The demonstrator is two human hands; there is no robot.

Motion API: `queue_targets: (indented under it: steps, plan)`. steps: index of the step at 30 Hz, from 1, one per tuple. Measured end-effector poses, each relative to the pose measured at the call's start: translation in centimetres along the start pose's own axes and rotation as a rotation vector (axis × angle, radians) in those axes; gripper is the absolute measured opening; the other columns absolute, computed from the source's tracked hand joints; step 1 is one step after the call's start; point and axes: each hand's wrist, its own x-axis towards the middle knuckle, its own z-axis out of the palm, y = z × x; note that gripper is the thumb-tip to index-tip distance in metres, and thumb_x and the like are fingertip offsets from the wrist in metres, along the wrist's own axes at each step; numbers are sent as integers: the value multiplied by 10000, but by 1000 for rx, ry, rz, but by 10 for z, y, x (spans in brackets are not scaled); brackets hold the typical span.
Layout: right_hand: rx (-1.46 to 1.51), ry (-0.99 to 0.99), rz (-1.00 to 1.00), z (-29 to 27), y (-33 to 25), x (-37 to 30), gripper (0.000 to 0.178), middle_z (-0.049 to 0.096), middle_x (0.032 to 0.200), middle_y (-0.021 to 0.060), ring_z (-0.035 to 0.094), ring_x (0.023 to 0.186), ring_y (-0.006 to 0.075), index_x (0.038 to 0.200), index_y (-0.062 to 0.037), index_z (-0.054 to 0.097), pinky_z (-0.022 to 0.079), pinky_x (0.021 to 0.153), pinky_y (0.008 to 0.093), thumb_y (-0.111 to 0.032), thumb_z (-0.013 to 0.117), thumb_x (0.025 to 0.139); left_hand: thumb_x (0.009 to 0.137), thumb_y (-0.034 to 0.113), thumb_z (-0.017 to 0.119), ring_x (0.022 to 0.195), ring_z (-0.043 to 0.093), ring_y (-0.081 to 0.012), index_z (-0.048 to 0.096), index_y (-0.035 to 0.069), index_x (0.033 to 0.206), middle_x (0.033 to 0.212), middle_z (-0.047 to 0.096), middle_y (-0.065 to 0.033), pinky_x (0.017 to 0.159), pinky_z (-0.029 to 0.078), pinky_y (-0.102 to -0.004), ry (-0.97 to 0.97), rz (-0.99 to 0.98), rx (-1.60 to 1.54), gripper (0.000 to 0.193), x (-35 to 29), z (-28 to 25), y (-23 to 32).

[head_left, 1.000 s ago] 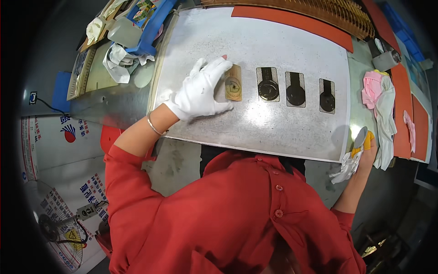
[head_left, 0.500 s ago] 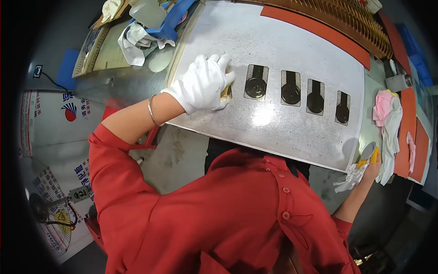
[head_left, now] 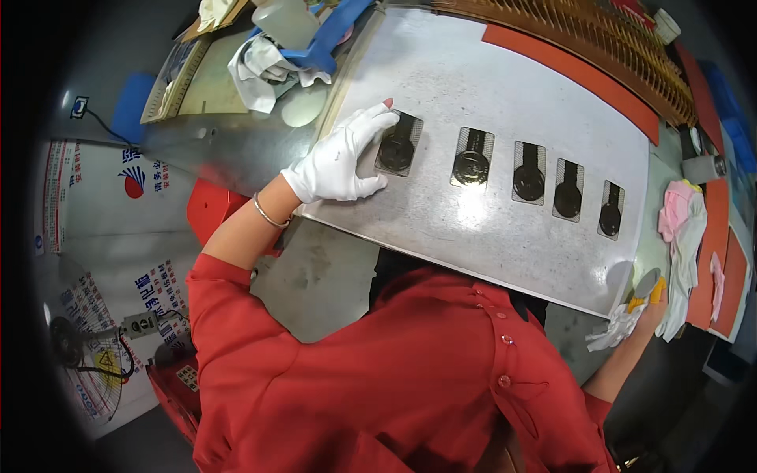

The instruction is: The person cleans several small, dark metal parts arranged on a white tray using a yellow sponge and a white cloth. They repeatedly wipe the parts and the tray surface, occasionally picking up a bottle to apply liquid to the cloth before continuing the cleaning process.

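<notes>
My left hand, in a white glove with a reddish fingertip showing, rests at the left end of the pale worktop. Its fingers and thumb are spread beside the leftmost thin rectangular plate, which has a mesh-patterned border and a black round shape with a stem. The upper fingers reach that plate's left edge; whether they touch it I cannot tell. Several similar plates lie to the right, among them a middle one. At the far right edge, my bare right hand is closed on a white cloth with a yellow edge.
A grey oval piece sits by my right hand. Pink and white cloths hang nearby. Along the back runs a brown slotted rack beside an orange strip. Crumpled white cloth and a blue holder stand back left.
The view has shifted, moving the plates rightward in it. My left hand has drawn left off the leftmost plate, uncovering it, and its fingers have spread. My right hand keeps its grip.
</notes>
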Motion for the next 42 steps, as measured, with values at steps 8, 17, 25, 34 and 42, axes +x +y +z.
queue_targets:
  steps: [8, 17, 25, 34, 42]
  plan:
    - [-11, -55, 5, -32, 17, 12, 307, 558, 858, 32, 538, 705, 98, 1087, -20, 487, 439, 587, 229, -236, 550, 879, 897, 506, 340, 1255, 322, -257, 312, 8, 1338, 1352, 361, -166, 1044, 221, -337, -54, -83, -360, 666, 6, -23, -5]
    - [-158, -85, -67, -33, 11, 10, 330, 560, 924, 43, 549, 803, 120, 1105, -10, 494, 445, 669, 234, -246, 541, 880, 884, 577, 327, 1169, 431, -230, 417, 59, 1297, 1262, 470, -153, 1003, 305, -295, -229, -226, -528, 668, 29, -29, 6]
    - [-77, -111, 25, -21, -1, 4, 319, 568, 915, 48, 562, 771, 117, 1113, -15, 490, 459, 627, 241, -231, 536, 883, 938, 483, 266, 1201, 393, -228, 402, 18, 1296, 1304, 438, -143, 1016, 272, -298, -242, -234, -446, 603, 33, -16, -6]
    - [-53, -120, -47, -28, 11, 7, 300, 575, 941, 48, 567, 778, 112, 1128, -18, 488, 469, 645, 230, -193, 528, 888, 945, 414, 341, 956, 446, -169, 479, 26, 1211, 1114, 523, -90, 899, 357, -275, -182, -265, -536, 491, 36, -19, 1]
    - [-192, -97, 148, 0, -16, 1, 250, 565, 846, 18, 521, 655, 84, 1087, -37, 513, 419, 561, 212, -190, 521, 890, 939, 387, 340, 1049, 453, -201, 473, 35, 1211, 1175, 494, -104, 948, 344, -286, -158, -259, -362, 464, 29, -19, -2]
